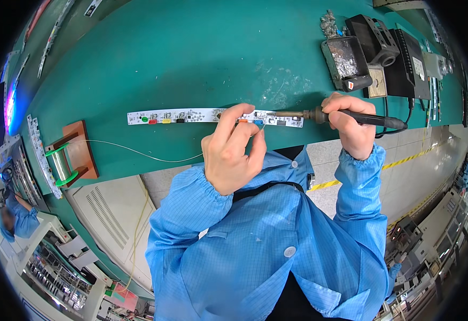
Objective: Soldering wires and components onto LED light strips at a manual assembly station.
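A long, narrow white circuit board with small coloured parts lies across the green mat. My right hand grips a soldering iron by its dark handle, and the metal tip points left, over the board's right part. Bent over the board, my left hand pinches thin solder wire near the iron's tip. That wire runs left in a slack curve to a spool with green flanges on a brown stand. My left fingers hide a middle stretch of the board.
At the back right stand a black tray with solder residue, a black iron holder and a black box joined to the iron's cable. Another board strip lies beside the spool. A person in blue is at far left.
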{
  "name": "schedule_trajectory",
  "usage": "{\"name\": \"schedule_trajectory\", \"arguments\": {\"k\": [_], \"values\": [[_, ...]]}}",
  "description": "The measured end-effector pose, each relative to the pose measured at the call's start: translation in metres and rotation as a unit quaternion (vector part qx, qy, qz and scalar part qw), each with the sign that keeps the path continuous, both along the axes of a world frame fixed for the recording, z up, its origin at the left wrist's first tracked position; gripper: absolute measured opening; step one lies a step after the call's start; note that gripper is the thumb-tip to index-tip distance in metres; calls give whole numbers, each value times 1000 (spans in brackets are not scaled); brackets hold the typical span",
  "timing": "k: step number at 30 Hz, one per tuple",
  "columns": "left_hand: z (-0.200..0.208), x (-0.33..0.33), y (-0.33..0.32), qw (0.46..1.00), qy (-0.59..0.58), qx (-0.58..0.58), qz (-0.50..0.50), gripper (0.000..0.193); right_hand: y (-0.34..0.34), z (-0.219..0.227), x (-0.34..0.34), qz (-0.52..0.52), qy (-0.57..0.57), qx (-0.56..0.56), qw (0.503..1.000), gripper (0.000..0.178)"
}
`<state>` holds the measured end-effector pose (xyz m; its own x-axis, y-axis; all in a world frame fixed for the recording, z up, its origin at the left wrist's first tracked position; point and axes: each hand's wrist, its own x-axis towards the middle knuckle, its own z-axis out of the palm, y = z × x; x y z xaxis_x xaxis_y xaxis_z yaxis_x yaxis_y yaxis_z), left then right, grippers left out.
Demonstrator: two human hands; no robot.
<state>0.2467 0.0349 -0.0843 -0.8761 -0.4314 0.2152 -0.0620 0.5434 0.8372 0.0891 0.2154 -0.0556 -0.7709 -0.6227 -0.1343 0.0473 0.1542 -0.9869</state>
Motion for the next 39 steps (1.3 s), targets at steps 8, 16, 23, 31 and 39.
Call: {"name": "schedule_trajectory", "arguments": {"k": [8,16,23,31,39], "values": [[-1,-2,1,1000,-4,3,6,11,0,-5,-1,12,16,-13,1000,17],[0,-2,0,1000,4,7,1,10,-1,-4,-1,9,24,-20,999,17],[-3,1,0,1000,3,12,3,10,17,-6,14,-103,54,-50,992,18],[-3,5,0,998,63,-23,-3,12,43,-40,25,-127,465,136,866,33],[9,25,-16,985,118,-126,17,14,37,-43,26,-168,433,97,880,30]]}}
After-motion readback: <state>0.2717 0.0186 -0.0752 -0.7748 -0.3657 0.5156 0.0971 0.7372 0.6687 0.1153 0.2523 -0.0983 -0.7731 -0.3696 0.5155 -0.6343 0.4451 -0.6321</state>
